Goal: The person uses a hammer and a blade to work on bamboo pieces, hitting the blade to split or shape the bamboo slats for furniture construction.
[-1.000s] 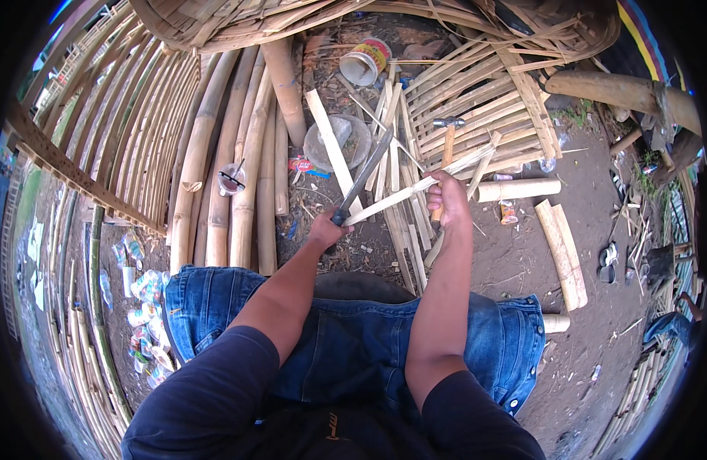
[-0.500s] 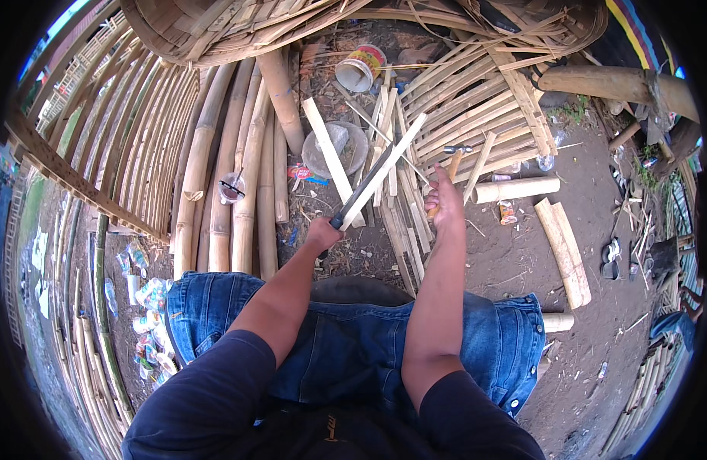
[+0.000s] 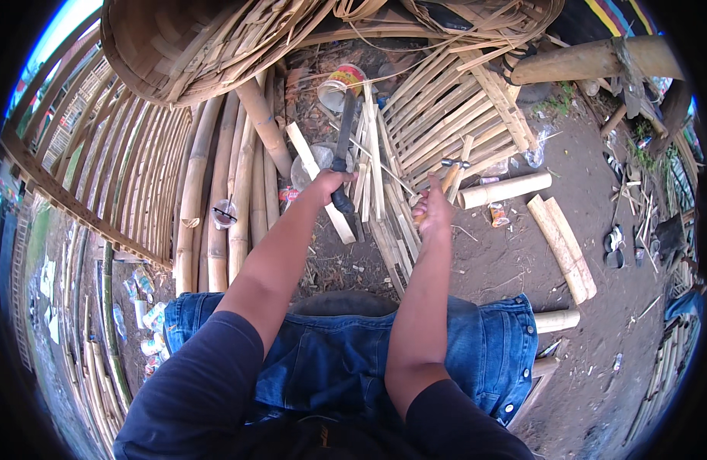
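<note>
My left hand (image 3: 329, 185) is closed around the black handle of a machete (image 3: 344, 132). Its dark blade points away from me, toward the bucket. To the right, my right hand (image 3: 433, 210) is wrapped around the wooden handle of a hammer (image 3: 450, 175), whose metal head sticks out beyond my fingers. Pale bamboo strips (image 3: 375, 165) lie between and beyond my two hands. One wide bamboo slat (image 3: 301, 147) leans across a grey round basin (image 3: 323, 153), partly hidden by my left hand and the machete.
Bamboo poles (image 3: 215, 192) and a slatted panel (image 3: 131, 153) stand on the left, with a clear cup (image 3: 224, 214) on the poles. A bamboo rack (image 3: 445, 107), a white bucket (image 3: 340, 87) and woven baskets (image 3: 215, 46) are ahead. Cut bamboo pieces (image 3: 560, 245) lie right.
The machete has swung from a rightward slant to pointing nearly straight away, and my left hand has moved forward. The slanting strip beside its blade has left that place. My right-hand fingers have curled in.
</note>
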### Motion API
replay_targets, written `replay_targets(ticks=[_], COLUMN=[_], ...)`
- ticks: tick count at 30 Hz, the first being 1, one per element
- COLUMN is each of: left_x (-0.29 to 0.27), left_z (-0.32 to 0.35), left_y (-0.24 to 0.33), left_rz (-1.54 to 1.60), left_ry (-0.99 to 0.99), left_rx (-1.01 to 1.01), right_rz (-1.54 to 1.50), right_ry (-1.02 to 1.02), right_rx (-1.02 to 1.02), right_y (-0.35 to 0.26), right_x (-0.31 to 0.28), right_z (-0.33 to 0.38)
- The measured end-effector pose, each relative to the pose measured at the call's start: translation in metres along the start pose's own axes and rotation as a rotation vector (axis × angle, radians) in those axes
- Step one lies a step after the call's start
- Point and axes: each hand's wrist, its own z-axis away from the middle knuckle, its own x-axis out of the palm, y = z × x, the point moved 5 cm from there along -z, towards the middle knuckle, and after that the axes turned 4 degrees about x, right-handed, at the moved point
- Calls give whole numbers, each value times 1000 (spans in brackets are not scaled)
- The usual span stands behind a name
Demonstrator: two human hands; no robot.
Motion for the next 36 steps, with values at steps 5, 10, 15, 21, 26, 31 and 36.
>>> replay_targets(ticks=[5,10,15,21,26,31,36], left_x=[1,11,16,25,50,9,-26], left_z=[-3,31,77,84,93,71,67], left_y=[14,-41,-95,-121,-113,-132,-142], left_rz=[7,-167,-478,-912,-745,-470,-339], left_ry=[51,60,37,-107,91,297,411], left_rx=[-19,-135,-54,127,94,25,-58], right_rz=[108,140,226,228,368,464,556], right_ry=[-38,-29,94,131,274,139,127], right_rx=[5,-61,-67,66,67,168,166], right_y=[28,62,86,116,121,140,150], right_x=[11,17,6,-1,-14,-8,-13], right_z=[-13,-23,-31,-35,-38,-41,-51])
